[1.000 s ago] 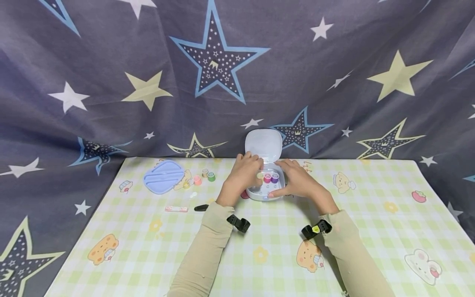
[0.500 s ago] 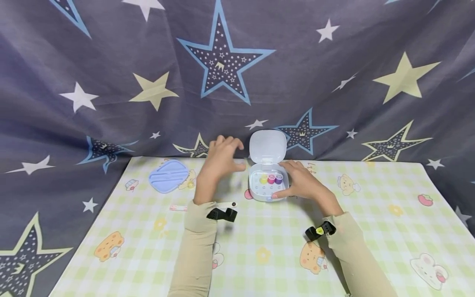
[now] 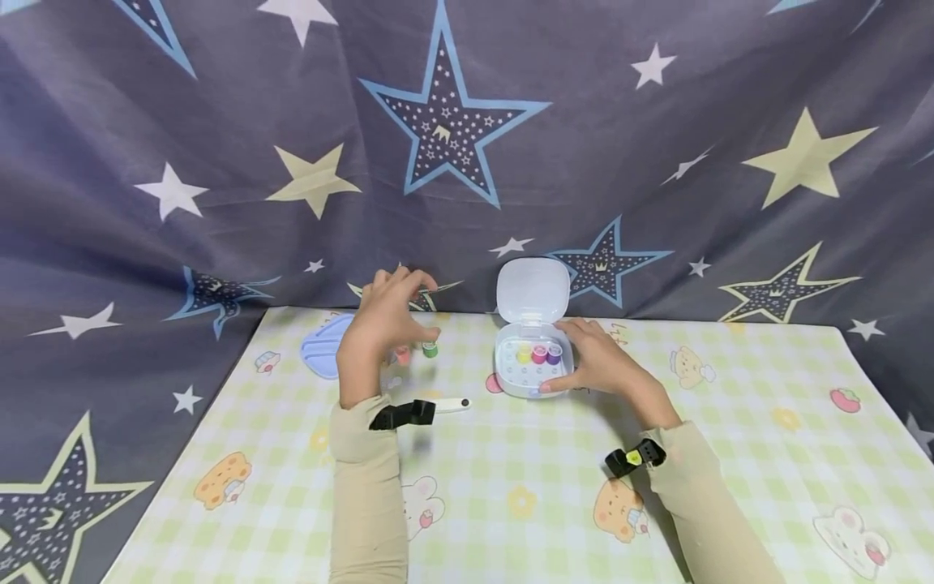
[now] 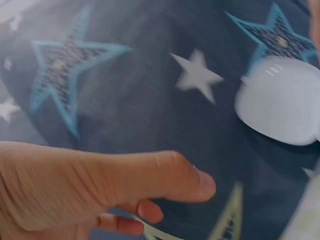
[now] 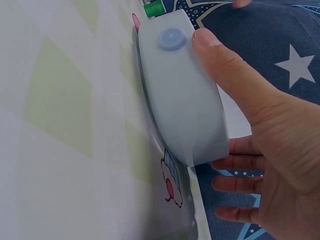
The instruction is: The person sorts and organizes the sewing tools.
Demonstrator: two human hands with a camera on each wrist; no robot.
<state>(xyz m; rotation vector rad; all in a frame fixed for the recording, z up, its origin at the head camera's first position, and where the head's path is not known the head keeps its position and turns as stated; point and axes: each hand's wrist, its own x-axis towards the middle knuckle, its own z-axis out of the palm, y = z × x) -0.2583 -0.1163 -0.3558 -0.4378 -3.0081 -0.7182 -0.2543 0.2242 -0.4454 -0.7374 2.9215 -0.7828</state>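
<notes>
An open white sewing box (image 3: 521,388) stands at the back of the table, its lid (image 3: 533,289) tipped up. Yellow (image 3: 524,354), pink (image 3: 539,354) and purple (image 3: 554,354) thread spools stand in a row on its pegs. My right hand (image 3: 601,357) holds the box by its right side, thumb near the blue front button (image 5: 172,37), fingers behind. My left hand (image 3: 383,320) is in the air to the left, thumb and fingers apart with nothing between them. Below it are a coral-pink spool (image 3: 403,356) and a green spool (image 3: 430,349), partly hidden.
A blue divided tray (image 3: 319,349) lies at the back left, partly behind my left hand. A slim white handle with a dark dot (image 3: 454,404) lies beside my left wrist. A starry curtain (image 3: 452,227) hangs right behind the table.
My left hand has moved left from the box to above the loose spools. A yellow spool now shows uncovered in the box row. The right hand keeps its hold.
</notes>
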